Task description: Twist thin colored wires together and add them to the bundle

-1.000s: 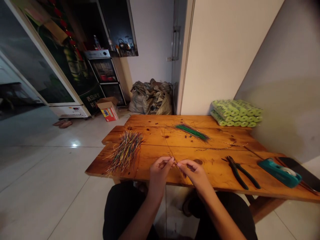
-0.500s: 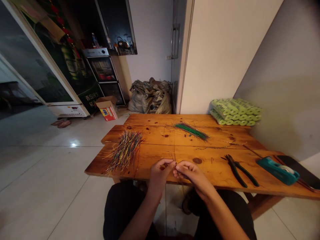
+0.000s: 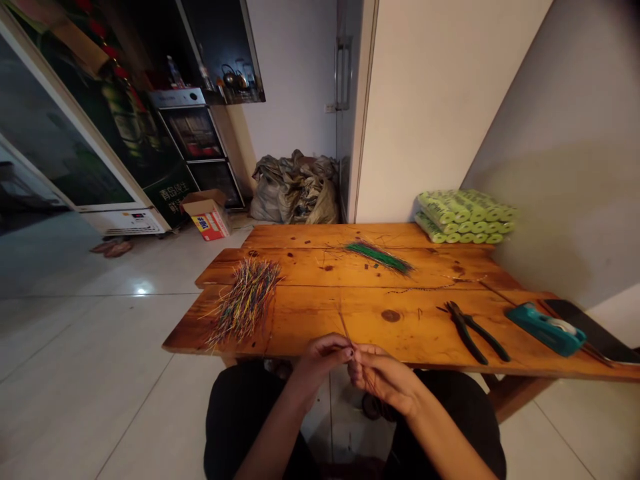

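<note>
Over the near edge of the wooden table, my left hand and my right hand meet at their fingertips. Both pinch thin dark wires, whose ends stick up and away from me; how many there are I cannot tell. To the left lies a loose heap of multicoloured wires. A bundle of green wires rests farther back. Dark-handled pliers lie right of my hands with their jaws pointing away. Behind them stretches a thin twisted strand.
A teal tape dispenser sits at the table's right, beside a dark flat object. Green-wrapped rolls are stacked at the back right corner. Beyond the table are bulging sacks and an open cardboard box on the floor.
Both hands have dropped slightly and their fingertips have come closer together. The wires' upper ends now lean together more closely. The whole view has shifted a little.
</note>
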A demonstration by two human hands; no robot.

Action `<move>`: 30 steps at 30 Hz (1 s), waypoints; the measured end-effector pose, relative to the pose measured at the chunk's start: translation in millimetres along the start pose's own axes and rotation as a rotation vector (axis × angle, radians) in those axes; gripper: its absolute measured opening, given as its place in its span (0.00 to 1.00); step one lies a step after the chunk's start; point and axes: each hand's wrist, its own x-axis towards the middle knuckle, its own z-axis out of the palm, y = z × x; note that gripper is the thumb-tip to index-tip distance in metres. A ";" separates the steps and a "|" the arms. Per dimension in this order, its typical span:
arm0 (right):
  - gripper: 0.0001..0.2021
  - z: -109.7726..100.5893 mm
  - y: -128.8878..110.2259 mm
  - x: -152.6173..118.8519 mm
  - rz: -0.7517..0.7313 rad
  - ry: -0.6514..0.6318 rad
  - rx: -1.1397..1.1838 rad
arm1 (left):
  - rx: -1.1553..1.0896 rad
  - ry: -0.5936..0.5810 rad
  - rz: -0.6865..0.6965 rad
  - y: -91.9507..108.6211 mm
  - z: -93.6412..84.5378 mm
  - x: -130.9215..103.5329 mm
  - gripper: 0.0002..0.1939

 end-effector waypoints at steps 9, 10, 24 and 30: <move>0.13 -78.6 -32.7 16.6 -0.337 0.675 -1.267 | 0.057 0.351 0.057 -21.4 -10.2 -1.3 0.09; 0.13 -95.0 -43.1 17.3 -0.333 0.762 -1.311 | 0.055 0.382 0.055 -23.0 -12.7 -2.9 0.10; 0.13 -154.4 -84.8 32.6 -0.024 1.112 -1.532 | 0.050 0.448 0.019 -31.6 -18.8 -9.2 0.11; 0.12 -114.6 -38.1 -1.8 -0.073 0.736 -1.363 | 0.018 0.365 -0.063 -49.3 -15.9 0.2 0.12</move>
